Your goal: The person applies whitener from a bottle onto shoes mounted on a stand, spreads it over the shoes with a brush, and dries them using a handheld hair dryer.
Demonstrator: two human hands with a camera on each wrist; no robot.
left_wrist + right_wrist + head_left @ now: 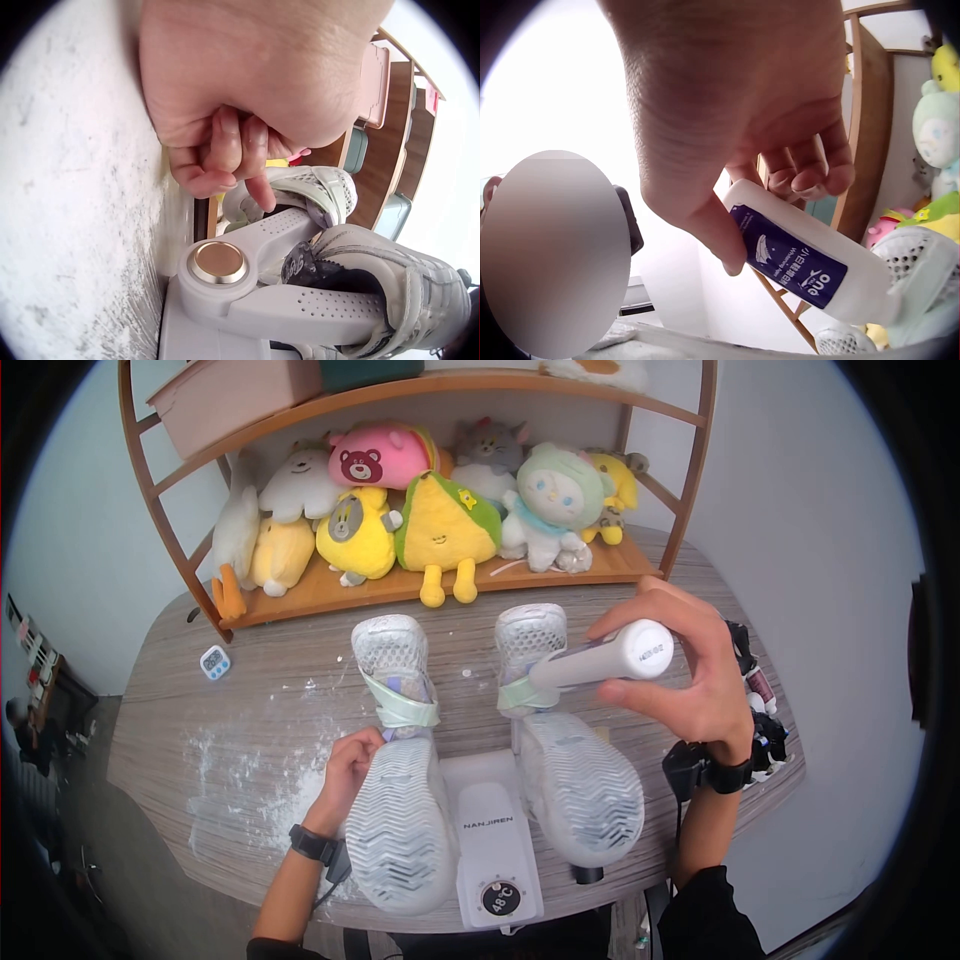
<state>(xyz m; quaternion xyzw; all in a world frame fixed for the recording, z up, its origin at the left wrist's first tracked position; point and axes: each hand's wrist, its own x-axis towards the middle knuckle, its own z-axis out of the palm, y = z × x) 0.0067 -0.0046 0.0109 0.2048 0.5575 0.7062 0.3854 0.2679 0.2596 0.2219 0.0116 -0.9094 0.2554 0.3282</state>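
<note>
My right hand [690,670] grips a white bottle of shoe whitener [791,255] with a purple label, thumb on one side, fingers on the other. The bottle is tilted, its tip at the pale green strap of the right mesh shoe [530,640]. My left hand [345,775] rests by the left mesh shoe [390,650]; in the left wrist view its fingers are loosely curled with nothing visible in them. Nearer me, two white sneakers show their zigzag soles, the left sneaker [400,830] and the right sneaker [585,790], either side of a white shoe dryer [490,790] reading 48°C.
White powder smears [270,790] mark the table [160,740] at left, near a small white timer [215,662]. Across the back stands a wooden shelf [400,585] with several plush toys. Small bottles and dark items [765,690] line the right edge.
</note>
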